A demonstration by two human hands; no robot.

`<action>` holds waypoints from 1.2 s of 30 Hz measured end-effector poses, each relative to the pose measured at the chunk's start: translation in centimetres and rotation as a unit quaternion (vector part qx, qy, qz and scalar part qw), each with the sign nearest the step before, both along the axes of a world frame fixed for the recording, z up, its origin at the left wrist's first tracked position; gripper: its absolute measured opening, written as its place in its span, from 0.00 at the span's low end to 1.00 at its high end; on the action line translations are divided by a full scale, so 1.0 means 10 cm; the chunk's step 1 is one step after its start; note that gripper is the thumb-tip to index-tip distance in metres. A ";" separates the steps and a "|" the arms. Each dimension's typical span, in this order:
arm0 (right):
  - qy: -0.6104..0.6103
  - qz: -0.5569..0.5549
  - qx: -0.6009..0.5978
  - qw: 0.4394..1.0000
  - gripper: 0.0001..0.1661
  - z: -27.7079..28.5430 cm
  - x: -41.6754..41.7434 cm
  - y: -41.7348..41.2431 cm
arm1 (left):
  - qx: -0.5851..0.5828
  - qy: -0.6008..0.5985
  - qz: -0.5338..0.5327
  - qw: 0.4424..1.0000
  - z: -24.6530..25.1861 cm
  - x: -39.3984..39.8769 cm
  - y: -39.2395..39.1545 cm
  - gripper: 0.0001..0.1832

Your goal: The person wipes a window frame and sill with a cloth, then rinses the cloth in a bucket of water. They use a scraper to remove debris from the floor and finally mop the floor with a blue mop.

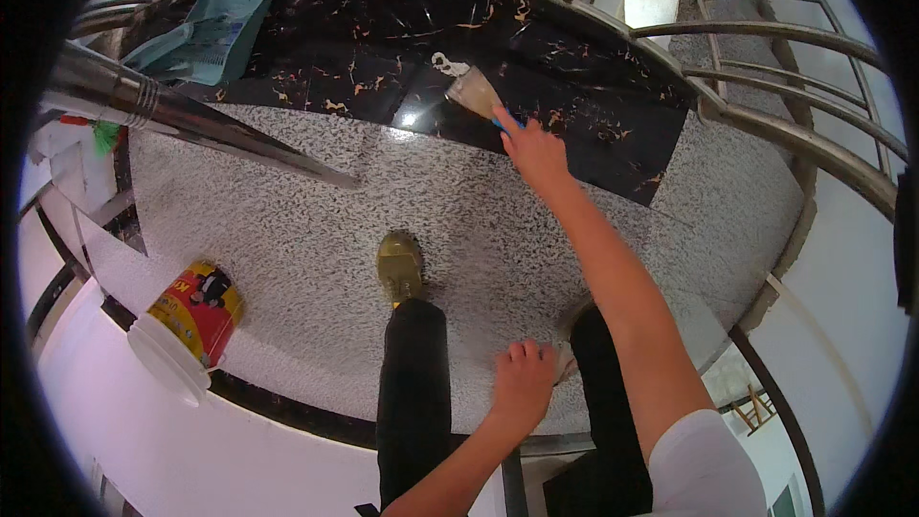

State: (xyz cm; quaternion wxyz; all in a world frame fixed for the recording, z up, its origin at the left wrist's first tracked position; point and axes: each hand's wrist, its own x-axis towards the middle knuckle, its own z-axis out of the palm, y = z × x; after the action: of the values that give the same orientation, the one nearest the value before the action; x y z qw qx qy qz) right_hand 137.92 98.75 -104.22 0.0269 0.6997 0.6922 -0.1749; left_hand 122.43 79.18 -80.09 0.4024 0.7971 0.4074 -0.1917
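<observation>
My right hand (540, 152) grips the blue handle of a putty knife (475, 92). The broad blade lies against a polished black stone slab (431, 97) with orange and white veins. At the blade's edge is a white patch (446, 64), perhaps paste or residue. Lower down, beside my right leg, my left hand (525, 382) has its fingers curled. A pale object (566, 365) sticks out on its thumb side, too unclear to name. My shoe (400, 266) stands on the speckled stone floor (488, 215).
A blue-green plastic dustpan (228, 32) lies at the slab's left end. A thick metal post (215, 126) rises nearby. Metal railings (797, 136) curve around the far and right edges. A yellow and red bucket (201, 309) with a white rim stands at left, by the floor's dark border (301, 396).
</observation>
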 end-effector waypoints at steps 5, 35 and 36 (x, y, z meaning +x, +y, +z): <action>0.004 0.021 -0.036 0.999 0.31 0.07 0.00 0.13 | 0.017 -0.001 0.033 0.999 -0.05 -0.05 0.06 0.14; -0.006 0.081 -0.057 0.995 0.33 0.03 -0.13 0.77 | -0.032 0.006 0.072 0.997 -0.02 -0.13 0.34 0.22; -0.011 0.076 -0.058 0.995 0.34 0.06 -0.07 0.72 | -0.023 0.001 0.077 0.997 -0.01 -0.13 0.36 0.22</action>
State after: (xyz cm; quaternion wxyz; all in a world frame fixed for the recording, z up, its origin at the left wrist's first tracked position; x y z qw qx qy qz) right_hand 137.23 105.99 -103.65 0.0881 0.6441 0.7320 -0.2040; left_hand 121.09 82.76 -80.22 0.4341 0.7535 0.4636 -0.1700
